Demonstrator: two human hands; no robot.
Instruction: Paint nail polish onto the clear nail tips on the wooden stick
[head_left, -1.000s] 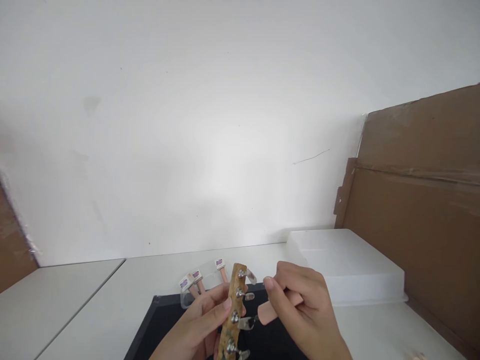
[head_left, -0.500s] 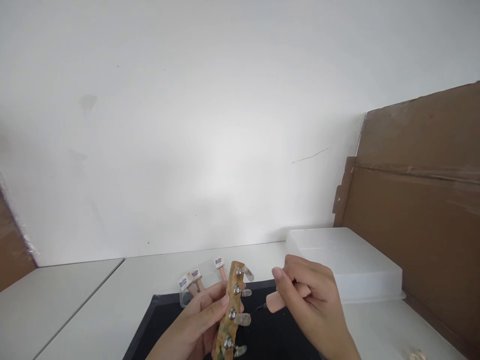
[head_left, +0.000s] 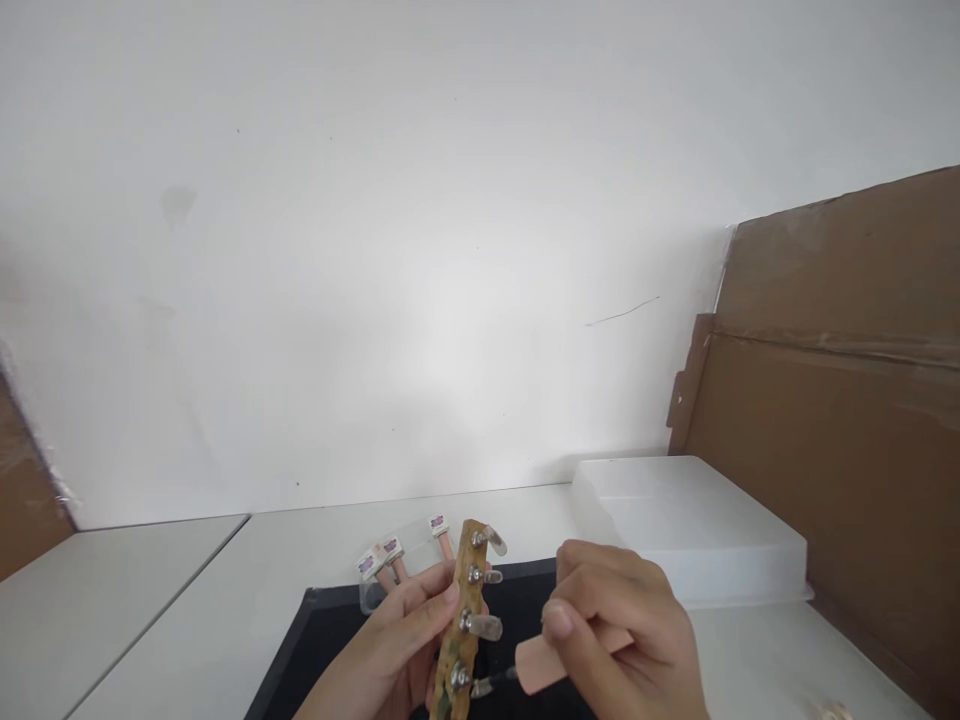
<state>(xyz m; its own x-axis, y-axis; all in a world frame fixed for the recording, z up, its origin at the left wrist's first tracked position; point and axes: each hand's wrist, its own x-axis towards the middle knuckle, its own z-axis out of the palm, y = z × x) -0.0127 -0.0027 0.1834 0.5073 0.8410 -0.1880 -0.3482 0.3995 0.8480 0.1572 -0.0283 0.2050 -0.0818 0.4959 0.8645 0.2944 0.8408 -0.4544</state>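
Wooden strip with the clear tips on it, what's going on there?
The person's left hand holds the wooden strip, which carries clear nail-shaped tips on metal mounts. The right hand grips a pink-handled brush, its end at or very near the lowest visible tip; contact is hard to tell.

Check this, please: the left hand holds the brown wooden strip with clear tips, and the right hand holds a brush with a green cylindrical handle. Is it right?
The handle's colour is wrong: the head view shows a pink cylindrical handle on the brush in the right hand. The left hand does hold the brown wooden strip with clear tips.
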